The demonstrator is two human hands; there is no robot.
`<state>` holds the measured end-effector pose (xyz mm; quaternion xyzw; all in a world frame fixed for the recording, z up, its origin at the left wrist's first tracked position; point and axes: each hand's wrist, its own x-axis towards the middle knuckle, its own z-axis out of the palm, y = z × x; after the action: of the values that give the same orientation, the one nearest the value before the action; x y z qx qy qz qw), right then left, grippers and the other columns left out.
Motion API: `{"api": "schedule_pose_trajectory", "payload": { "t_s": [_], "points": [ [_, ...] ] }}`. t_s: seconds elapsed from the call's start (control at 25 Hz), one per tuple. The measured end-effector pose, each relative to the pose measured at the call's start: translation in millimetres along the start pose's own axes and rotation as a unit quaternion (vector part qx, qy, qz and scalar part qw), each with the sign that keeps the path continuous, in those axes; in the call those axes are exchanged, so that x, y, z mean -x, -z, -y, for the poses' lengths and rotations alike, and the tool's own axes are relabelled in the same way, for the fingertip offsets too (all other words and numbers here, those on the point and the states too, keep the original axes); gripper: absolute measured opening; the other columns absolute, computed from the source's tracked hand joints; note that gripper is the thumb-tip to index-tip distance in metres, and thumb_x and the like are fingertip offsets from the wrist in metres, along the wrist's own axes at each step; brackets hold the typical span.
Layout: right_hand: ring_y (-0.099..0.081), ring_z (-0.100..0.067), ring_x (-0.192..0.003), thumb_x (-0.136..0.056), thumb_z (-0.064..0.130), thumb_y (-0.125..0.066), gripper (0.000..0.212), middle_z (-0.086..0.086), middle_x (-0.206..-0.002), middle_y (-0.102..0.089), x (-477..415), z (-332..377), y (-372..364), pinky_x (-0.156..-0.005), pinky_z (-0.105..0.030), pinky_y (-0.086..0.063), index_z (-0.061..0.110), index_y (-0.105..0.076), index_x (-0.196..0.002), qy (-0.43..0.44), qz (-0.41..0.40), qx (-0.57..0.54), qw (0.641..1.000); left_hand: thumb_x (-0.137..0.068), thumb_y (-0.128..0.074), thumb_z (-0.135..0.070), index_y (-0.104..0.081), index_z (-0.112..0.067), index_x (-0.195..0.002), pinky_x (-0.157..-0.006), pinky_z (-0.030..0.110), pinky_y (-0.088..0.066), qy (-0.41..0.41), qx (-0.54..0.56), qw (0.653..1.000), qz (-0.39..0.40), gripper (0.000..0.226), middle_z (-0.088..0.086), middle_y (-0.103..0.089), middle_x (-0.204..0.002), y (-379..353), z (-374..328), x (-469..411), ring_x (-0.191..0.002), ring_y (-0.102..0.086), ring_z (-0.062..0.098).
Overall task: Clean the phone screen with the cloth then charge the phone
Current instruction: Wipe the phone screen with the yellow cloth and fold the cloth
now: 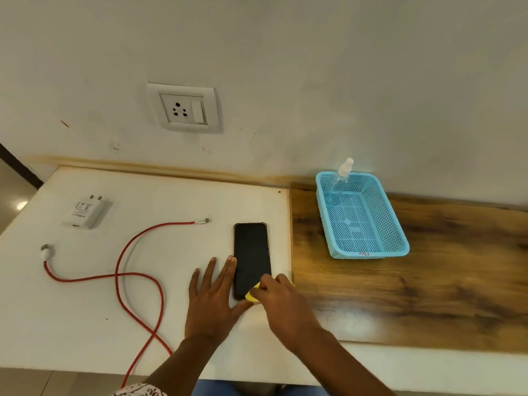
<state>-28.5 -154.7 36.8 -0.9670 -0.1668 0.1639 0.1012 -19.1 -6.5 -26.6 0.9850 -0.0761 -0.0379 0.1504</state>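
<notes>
Both forearms are bare from the bottom edge of the frame up to the left hand (213, 298) and right hand (281, 302), no rings or watch showing. At bottom left, a scrap of white sleeve (140, 391) with dark red swirls shows. Blue fabric (217, 388) peeks at bottom centre.

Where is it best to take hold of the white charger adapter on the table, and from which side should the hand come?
Probably grip the white charger adapter across its two long side faces, coming from above. It lies flat and clear of the red cable, with its pins pointing toward the wall, so this grip leaves the pins free for the wall socket.
</notes>
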Motion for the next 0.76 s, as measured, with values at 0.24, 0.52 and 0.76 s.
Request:
{"api": "schedule_pose_trajectory", "payload": {
  "t_s": [0.24,0.52,0.76],
  "points": [
    [-0.056,-0.026,-0.107,-0.088,0.014,-0.06,0.038,-0.01,-0.118,-0.058,-38,-40,65,-0.079,-0.029,-0.041,0.021,-0.056,-0.125,-0.02,-0.032,-0.07,0.997,-0.08,-0.022,-0.075,-0.047,-0.014,-0.134,-0.102,0.055,-0.031,0.007,-0.02,1.0,-0.006,0.085,0.011,-0.056,-0.134,7,-5,0,-0.126,-0.048,0.034],
    [-0.06,-0.026,-0.1,-0.091,0.012,-0.055,0.03,-0.012,-0.113,-0.062,-94,-54,88,-0.082,-0.034,-0.048,0.014,-0.055,-0.121,-0.101,-0.22,-0.013,0.97,-0.081,-0.024,-0.074,-0.042,-0.019,-0.137,-0.102,0.052,-0.034,0.024,-0.023,0.999,0.002,0.081,0.009,-0.054,-0.137,4,-5,0,-0.128,-0.047,0.033],
    [-0.056,-0.025,-0.108,-0.089,0.012,-0.057,0.033,-0.013,-0.119,-0.057,-116,-39,60,-0.085,-0.031,-0.049,0.01,-0.049,-0.12,-0.143,-0.091,0.021,0.985,-0.08,-0.024,-0.075,-0.041,-0.021,-0.137,-0.102,0.051,-0.033,0.033,-0.021,0.999,0.021,0.081,0.009,-0.053,-0.137,5,-4,0,-0.127,-0.049,0.033]
  ]
}}
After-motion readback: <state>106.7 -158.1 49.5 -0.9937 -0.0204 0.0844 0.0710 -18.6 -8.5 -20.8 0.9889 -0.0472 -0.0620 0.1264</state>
